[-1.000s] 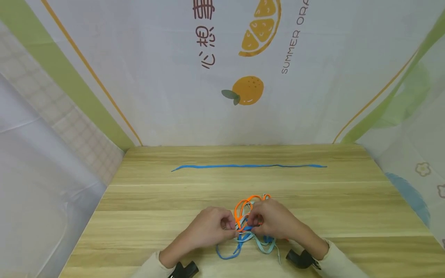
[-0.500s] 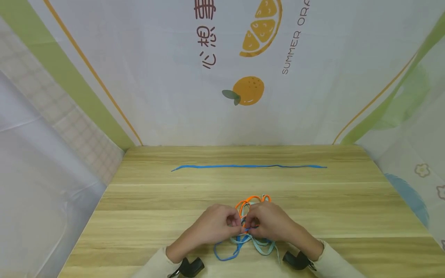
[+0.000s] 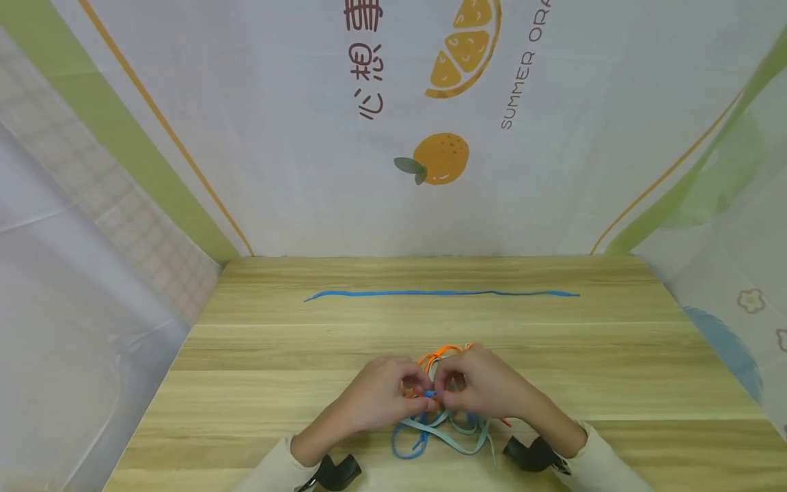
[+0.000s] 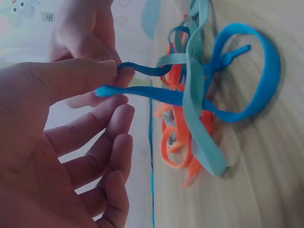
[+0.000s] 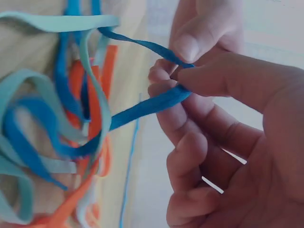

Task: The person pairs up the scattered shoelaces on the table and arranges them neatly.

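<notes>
Both hands meet over a tangle of flat shoelaces near the front middle of the table. My left hand (image 3: 375,393) and my right hand (image 3: 488,383) pinch a blue shoelace (image 5: 149,105) between thumb and fingertips, their tips almost together. Two blue strands run from the fingertips down into the tangle, raised off the wood in both wrist views. A pale green shoelace (image 4: 194,80) crosses over these strands. Orange shoelaces (image 3: 439,355) lie at the far side of the tangle. A blue loop (image 3: 399,447) spreads out at its near left. The hands hide the tangle's centre in the head view.
Another blue shoelace (image 3: 418,293) lies stretched nearly straight across the back of the wooden table (image 3: 258,355). White printed curtains (image 3: 295,171) hang behind and at both sides. A dark camera mount (image 3: 337,471) sits at each wrist.
The fingertips shift slightly and lift the blue lace. The blue loop at the near left draws in toward the right, and the pale green lace beneath the hands changes its curve.
</notes>
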`<act>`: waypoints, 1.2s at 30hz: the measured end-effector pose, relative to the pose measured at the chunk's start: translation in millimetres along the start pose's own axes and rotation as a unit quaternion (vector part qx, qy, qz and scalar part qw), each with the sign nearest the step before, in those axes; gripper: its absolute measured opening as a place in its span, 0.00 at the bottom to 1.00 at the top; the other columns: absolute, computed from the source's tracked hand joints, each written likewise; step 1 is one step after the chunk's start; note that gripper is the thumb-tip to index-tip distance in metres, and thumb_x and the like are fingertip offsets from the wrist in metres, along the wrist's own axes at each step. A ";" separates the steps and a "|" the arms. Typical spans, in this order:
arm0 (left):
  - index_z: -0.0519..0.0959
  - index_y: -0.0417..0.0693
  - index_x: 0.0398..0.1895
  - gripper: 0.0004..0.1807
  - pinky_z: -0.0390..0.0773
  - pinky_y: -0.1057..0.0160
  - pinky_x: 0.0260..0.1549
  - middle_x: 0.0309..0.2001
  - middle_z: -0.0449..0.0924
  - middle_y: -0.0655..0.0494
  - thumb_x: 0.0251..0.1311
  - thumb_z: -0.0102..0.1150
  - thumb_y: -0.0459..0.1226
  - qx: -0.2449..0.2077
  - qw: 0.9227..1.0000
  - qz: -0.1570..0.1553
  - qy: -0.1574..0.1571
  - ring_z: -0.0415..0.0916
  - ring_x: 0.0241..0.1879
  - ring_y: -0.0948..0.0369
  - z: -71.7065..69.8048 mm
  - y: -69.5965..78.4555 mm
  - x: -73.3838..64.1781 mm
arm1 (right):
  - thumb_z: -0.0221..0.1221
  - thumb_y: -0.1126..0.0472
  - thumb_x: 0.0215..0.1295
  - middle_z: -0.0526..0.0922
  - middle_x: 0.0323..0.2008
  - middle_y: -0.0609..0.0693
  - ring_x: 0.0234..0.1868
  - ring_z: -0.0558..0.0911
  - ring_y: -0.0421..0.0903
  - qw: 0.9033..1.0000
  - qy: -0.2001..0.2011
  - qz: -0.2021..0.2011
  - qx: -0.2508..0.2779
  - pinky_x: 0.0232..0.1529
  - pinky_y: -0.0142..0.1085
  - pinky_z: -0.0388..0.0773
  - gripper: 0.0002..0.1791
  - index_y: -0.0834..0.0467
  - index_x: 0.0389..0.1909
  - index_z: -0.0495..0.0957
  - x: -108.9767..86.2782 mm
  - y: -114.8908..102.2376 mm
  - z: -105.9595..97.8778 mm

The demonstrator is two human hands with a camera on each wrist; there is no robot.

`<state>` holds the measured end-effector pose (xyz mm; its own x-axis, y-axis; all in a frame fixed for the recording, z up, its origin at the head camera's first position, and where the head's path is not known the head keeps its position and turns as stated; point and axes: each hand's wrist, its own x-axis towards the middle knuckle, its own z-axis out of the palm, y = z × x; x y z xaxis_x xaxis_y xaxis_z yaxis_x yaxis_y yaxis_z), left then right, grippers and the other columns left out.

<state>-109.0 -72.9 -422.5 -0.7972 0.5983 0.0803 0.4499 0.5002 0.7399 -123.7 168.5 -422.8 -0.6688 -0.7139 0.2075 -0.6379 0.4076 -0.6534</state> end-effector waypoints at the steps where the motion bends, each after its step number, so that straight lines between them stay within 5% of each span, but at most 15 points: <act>1: 0.90 0.56 0.37 0.08 0.77 0.66 0.37 0.34 0.85 0.73 0.64 0.82 0.44 0.003 1.000 0.003 0.004 0.81 0.37 0.66 -0.2 1.3 0.0 | 0.70 0.71 0.57 0.78 0.25 0.28 0.24 0.70 0.27 1.000 0.002 -0.001 0.004 0.25 0.27 0.72 0.14 0.46 0.28 0.85 0.2 -1.5 -1.9; 11: 0.90 0.55 0.36 0.03 0.80 0.66 0.38 0.32 0.84 0.74 0.68 0.76 0.39 -0.012 0.998 0.042 0.050 0.81 0.36 0.71 -7.4 15.2 -1.3 | 0.68 0.71 0.63 0.81 0.25 0.31 0.23 0.72 0.29 0.999 0.014 -0.014 0.048 0.22 0.29 0.71 0.13 0.47 0.32 0.86 4.3 -15.7 -23.1; 21: 0.91 0.50 0.36 0.08 0.81 0.64 0.39 0.32 0.85 0.70 0.75 0.69 0.39 -0.018 0.994 0.074 0.074 0.80 0.37 0.71 -25.1 25.1 -0.2 | 0.69 0.70 0.68 0.84 0.28 0.33 0.26 0.74 0.34 0.996 0.015 -0.015 0.087 0.24 0.31 0.72 0.11 0.48 0.36 0.87 5.8 -22.3 -42.6; 28: 0.92 0.50 0.37 0.08 0.83 0.57 0.38 0.32 0.84 0.71 0.76 0.69 0.40 -0.021 0.994 0.059 0.089 0.80 0.36 0.69 -32.9 25.2 -1.3 | 0.68 0.69 0.70 0.83 0.28 0.36 0.24 0.73 0.36 0.995 0.011 -0.010 0.098 0.23 0.34 0.72 0.08 0.52 0.38 0.90 3.1 -21.3 -54.0; 36: 0.93 0.54 0.39 0.08 0.80 0.62 0.35 0.36 0.87 0.71 0.77 0.67 0.40 -0.016 0.994 0.029 0.100 0.80 0.36 0.67 -43.0 21.3 -6.6 | 0.68 0.66 0.75 0.86 0.29 0.41 0.23 0.75 0.37 0.992 -0.006 0.012 0.123 0.24 0.32 0.74 0.07 0.50 0.39 0.91 -4.9 -11.7 -64.2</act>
<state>-111.5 -93.1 -378.5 -0.8363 0.4866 0.2526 0.4864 0.4460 0.7514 -137.4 203.8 -369.5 -0.6771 -0.7128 0.1830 -0.5093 0.2744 -0.8157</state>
